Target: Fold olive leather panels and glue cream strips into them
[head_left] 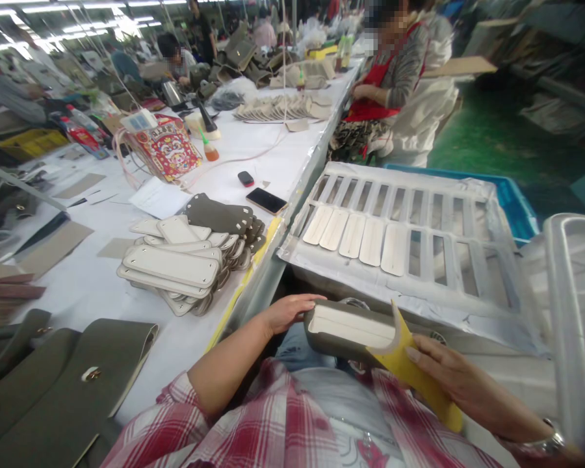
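Off the table's point(219, 185) right edge, the left hand point(286, 314) lies half-curled against an olive case point(322, 342) with cream insides; its grip is hidden. The right hand point(441, 369) closes on a yellow sheet point(412, 364) at the case's other end. Beyond, a white slotted rack point(439, 305) carries five cream panels point(355, 236) near its left edge; a blue crate point(518, 203) shows past its far-right corner.

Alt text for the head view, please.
A person's right hand holds a curved yellow sheet against a dark green piece with a pale inner face, the left hand at its other end. Ahead is a white slotted frame; on the left, stacked pale panels lie on a white table.
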Demonstrator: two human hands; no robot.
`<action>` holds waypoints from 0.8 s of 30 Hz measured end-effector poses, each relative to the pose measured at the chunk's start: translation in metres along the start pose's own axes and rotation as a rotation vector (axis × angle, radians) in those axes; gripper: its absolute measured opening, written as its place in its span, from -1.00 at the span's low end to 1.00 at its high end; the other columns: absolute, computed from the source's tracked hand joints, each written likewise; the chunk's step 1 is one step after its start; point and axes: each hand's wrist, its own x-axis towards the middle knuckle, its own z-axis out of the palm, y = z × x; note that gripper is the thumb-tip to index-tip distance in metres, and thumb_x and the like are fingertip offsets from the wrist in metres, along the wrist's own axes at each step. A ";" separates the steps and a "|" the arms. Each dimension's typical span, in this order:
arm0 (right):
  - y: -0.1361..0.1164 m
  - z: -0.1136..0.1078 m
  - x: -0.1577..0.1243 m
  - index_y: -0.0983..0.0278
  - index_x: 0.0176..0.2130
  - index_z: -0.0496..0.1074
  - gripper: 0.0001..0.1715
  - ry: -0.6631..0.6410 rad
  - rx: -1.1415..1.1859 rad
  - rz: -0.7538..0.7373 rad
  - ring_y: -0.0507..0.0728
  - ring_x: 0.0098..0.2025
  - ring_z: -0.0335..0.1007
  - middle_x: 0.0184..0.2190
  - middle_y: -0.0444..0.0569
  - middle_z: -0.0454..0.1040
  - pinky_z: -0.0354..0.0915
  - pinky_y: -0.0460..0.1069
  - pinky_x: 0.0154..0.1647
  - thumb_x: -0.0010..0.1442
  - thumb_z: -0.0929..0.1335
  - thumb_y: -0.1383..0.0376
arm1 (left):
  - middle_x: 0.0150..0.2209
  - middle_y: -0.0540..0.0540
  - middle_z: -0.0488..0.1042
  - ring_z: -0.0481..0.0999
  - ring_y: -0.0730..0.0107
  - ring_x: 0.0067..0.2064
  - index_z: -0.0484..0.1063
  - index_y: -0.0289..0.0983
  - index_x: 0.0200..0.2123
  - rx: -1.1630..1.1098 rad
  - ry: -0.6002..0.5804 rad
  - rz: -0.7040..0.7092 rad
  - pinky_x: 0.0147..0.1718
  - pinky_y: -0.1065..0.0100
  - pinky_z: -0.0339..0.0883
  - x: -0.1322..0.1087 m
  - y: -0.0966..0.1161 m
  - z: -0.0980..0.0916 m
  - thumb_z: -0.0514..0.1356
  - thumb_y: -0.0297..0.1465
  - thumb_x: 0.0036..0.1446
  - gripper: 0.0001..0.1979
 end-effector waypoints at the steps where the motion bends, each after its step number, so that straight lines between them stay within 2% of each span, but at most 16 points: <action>1: 0.003 0.001 0.001 0.22 -0.05 0.32 -0.48 -0.037 0.066 0.026 0.17 -0.36 0.40 -0.36 -0.01 0.46 0.36 0.01 -0.36 0.12 0.26 -0.05 | -0.06 -0.18 0.44 0.38 0.28 -0.07 0.41 -0.30 -0.02 -0.004 0.002 -0.004 -0.15 0.36 0.20 0.000 0.001 0.001 0.18 -0.37 0.00 -0.58; 4: 0.009 0.002 0.004 0.21 0.00 0.25 -0.48 -0.106 0.225 0.065 0.13 -0.45 0.39 -0.44 -0.06 0.45 0.34 0.00 -0.44 0.15 0.25 -0.02 | -0.07 -0.16 0.44 0.38 0.30 -0.09 0.42 -0.30 -0.04 -0.020 0.000 -0.015 -0.16 0.38 0.19 -0.001 0.004 0.004 0.19 -0.39 -0.03 -0.59; 7: 0.014 0.000 0.005 0.21 0.01 0.21 -0.50 -0.100 0.291 0.067 0.13 -0.42 0.40 -0.42 -0.06 0.45 0.33 -0.02 -0.42 0.16 0.27 0.02 | -0.09 -0.14 0.44 0.38 0.33 -0.14 0.42 -0.29 -0.04 -0.010 0.025 -0.056 -0.24 0.42 0.20 -0.002 0.006 0.009 0.17 -0.40 -0.04 -0.58; 11: 0.014 0.004 0.004 0.26 -0.04 0.21 -0.49 -0.052 0.330 0.007 0.13 -0.39 0.39 -0.39 -0.02 0.45 0.33 -0.03 -0.42 0.11 0.32 0.05 | -0.23 -0.07 0.46 0.37 0.40 -0.29 0.42 -0.27 -0.07 0.108 0.138 -0.107 -0.38 0.45 0.18 0.001 0.007 0.023 0.09 -0.43 -0.06 -0.59; 16: 0.001 0.029 0.003 0.27 -0.08 0.23 -0.47 0.041 0.427 -0.043 0.14 -0.33 0.41 -0.31 0.02 0.46 0.36 0.00 -0.32 0.05 0.37 0.06 | -0.26 -0.04 0.46 0.37 0.38 -0.27 0.43 -0.25 -0.11 0.343 0.305 -0.060 -0.34 0.43 0.22 0.007 0.008 0.039 -0.01 -0.48 -0.05 -0.59; 19: -0.004 0.046 0.003 0.27 -0.13 0.29 -0.49 0.078 0.339 -0.026 0.16 -0.35 0.42 -0.31 0.02 0.48 0.35 0.00 -0.35 0.05 0.35 -0.01 | -0.33 -0.03 0.46 0.36 0.39 -0.35 0.45 -0.23 -0.14 0.413 0.327 -0.127 -0.45 0.45 0.20 0.005 0.016 0.033 0.03 -0.44 -0.04 -0.63; 22: -0.004 0.059 0.001 0.28 -0.26 0.37 -0.50 0.119 0.176 -0.068 0.11 -0.45 0.36 -0.43 -0.04 0.47 0.29 -0.04 -0.45 0.04 0.32 -0.08 | -0.42 -0.01 0.45 0.36 0.42 -0.47 0.46 -0.21 -0.19 0.462 0.311 -0.188 -0.55 0.48 0.15 -0.002 0.023 0.023 0.14 -0.36 -0.05 -0.70; 24: -0.001 0.066 -0.002 0.29 -0.33 0.40 -0.51 0.126 0.135 -0.089 0.06 -0.50 0.30 -0.50 -0.08 0.44 0.22 -0.07 -0.51 0.03 0.32 -0.09 | -0.44 -0.02 0.44 0.37 0.44 -0.55 0.42 -0.19 -0.10 0.472 0.287 -0.212 -0.57 0.47 0.15 -0.007 0.024 0.020 0.16 -0.31 -0.04 -0.63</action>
